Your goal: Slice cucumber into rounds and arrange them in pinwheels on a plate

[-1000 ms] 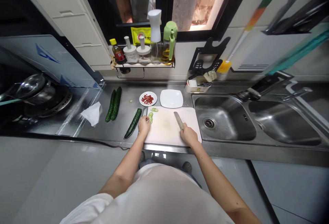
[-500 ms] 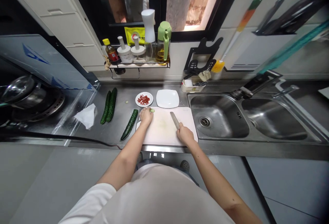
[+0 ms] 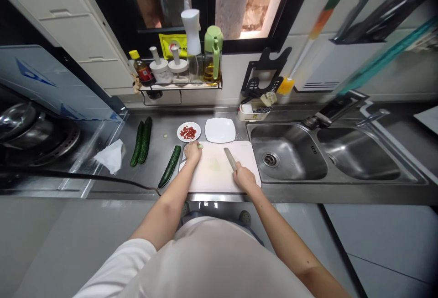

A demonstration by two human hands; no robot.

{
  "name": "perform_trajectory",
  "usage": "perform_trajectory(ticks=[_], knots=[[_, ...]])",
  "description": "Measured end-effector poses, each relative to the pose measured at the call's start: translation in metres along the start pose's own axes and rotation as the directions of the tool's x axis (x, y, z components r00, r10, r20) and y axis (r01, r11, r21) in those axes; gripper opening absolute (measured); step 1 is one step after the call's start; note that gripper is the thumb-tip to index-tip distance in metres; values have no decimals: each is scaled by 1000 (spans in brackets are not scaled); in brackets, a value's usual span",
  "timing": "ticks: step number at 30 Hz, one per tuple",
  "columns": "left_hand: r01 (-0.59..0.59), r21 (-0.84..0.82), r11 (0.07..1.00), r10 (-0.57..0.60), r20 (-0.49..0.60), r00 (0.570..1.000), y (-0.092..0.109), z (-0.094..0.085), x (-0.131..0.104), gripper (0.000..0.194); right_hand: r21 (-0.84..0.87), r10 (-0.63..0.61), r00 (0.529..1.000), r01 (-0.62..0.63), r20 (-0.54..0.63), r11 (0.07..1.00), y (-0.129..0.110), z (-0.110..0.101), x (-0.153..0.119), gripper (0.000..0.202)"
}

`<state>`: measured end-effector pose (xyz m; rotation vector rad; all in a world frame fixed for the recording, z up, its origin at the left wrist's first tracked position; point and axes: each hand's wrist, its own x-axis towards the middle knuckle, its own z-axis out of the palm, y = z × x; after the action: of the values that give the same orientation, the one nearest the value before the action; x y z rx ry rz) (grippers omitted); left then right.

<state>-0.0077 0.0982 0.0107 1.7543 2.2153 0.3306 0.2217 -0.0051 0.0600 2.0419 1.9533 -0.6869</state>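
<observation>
My right hand (image 3: 244, 177) is closed round the handle of a knife (image 3: 230, 159), whose blade points up and left over the white cutting board (image 3: 219, 175). At the board's upper left corner, my left hand (image 3: 193, 152) has its fingers bent round a small green cucumber piece (image 3: 200, 146). A dark green cucumber (image 3: 170, 166) lies just left of the board. Two more cucumbers (image 3: 141, 142) lie side by side further left. Behind the board are a plate of chopped red pieces (image 3: 188, 132) and a white square plate (image 3: 220, 130).
A double sink (image 3: 290, 152) with a faucet (image 3: 337, 110) is on the right. Crumpled white paper (image 3: 111, 155) and a pot (image 3: 25, 124) on the stove are at left. Bottles and jars stand on a rack (image 3: 183, 86) above the counter. A black cable (image 3: 102, 177) crosses the front left.
The view has shifted slightly, so the counter items appear a little further left. Both hands keep nearly the same places on the board, with the knife still in my right hand.
</observation>
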Motion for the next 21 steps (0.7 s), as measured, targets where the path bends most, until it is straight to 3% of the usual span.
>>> perform_trajectory(ticks=[7, 12, 16, 21], knots=[[17, -104, 994, -18, -13, 1000, -3, 2, -3, 17, 5, 2, 1000, -2, 2, 1000, 1, 1, 2, 34], [63, -330, 942, -51, 46, 998, -5, 5, -10, 17, 9, 4, 1000, -4, 4, 1000, 0, 0, 2, 35], [30, -460, 888, 73, 205, 976, -5, 8, -18, 17, 10, 3, 1000, -3, 1, 1000, 0, 1, 3, 36], [-105, -411, 906, 278, 387, 879, -1, 5, -24, 15, 2, 2, 1000, -2, 0, 1000, -1, 1, 3, 35]])
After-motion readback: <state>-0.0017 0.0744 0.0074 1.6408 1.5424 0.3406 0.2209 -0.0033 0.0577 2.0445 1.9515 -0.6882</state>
